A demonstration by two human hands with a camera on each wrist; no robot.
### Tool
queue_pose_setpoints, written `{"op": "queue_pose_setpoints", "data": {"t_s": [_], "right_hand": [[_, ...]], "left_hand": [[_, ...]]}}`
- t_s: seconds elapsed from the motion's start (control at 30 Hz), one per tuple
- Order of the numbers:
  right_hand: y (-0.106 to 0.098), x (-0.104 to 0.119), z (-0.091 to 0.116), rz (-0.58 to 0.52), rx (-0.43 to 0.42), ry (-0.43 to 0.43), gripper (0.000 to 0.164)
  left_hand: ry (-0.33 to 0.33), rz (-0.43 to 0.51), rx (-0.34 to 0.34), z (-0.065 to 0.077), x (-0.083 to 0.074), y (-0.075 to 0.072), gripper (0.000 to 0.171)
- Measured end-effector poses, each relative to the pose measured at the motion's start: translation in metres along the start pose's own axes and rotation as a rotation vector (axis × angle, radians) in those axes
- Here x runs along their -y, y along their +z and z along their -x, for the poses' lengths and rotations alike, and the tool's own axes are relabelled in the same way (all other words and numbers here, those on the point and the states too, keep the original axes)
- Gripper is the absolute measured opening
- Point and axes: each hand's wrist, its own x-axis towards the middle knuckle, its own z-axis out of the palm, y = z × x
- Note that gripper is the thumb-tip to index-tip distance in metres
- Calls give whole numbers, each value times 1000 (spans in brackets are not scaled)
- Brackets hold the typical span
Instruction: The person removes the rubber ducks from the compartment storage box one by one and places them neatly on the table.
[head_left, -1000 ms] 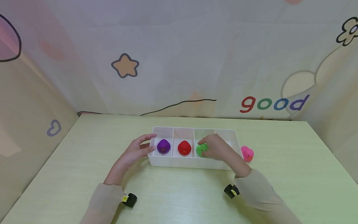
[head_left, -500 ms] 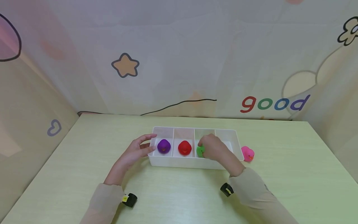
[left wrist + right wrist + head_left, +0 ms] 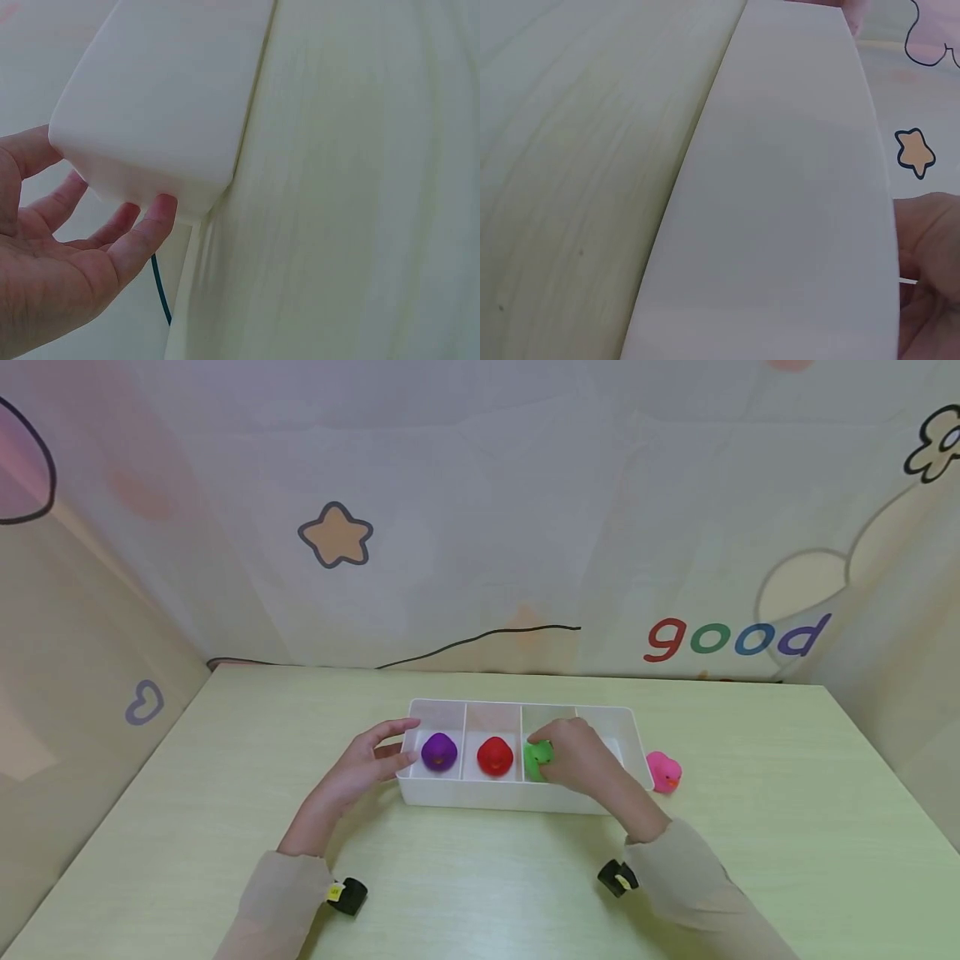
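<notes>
- Green toy (image 3: 537,762): sits within the third compartment, counted from the left. Its underside is hidden, so contact with the compartment floor cannot be confirmed.
- Expected handling: light, hollow and soft, probably vinyl; smooth skin may slip under an off-centre pinch. Breakage is unlikely.
- Recommended hold: opposite sides of the rounded body, with light pressure to limit squashing.
- Right hand (image 3: 583,758): narrow pinch on the green toy, index finger over its top. The thumb's exact contact cannot be told; in the right wrist view the tray wall hides the toy.
- White tray (image 3: 502,794): four compartments; appears to be stiff, light plastic, liable to slide if pushed. Best held at an end, by rim and wall.
- Left hand (image 3: 369,756): holds the tray's left end with bent, spread fingers; fingertips meet the end wall.
- Purple toy (image 3: 439,752) and red toy (image 3: 495,757): first and second compartments respectively.
- Pink toy (image 3: 665,772): outside, on the table (image 3: 765,827), just beside the tray's right end.
</notes>
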Motion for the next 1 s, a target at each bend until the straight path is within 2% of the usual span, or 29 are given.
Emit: {"op": "queue_pose_setpoints", "data": {"t_s": [0.17, 0.37, 0.67, 1.0], "right_hand": [[0, -6, 5, -59, -79, -38, 31], [-5, -13, 14, -222, -145, -68, 33], [-17, -24, 23, -387, -221, -57, 35], [-39, -37, 39, -428, -212, 61, 39]], "left_hand": [[-2, 10, 4, 0, 0, -1, 52], [3, 13, 7, 0, 1, -1, 52], [5, 9, 10, -1, 2, -2, 52], [2, 9, 10, 0, 1, -1, 51]]}}
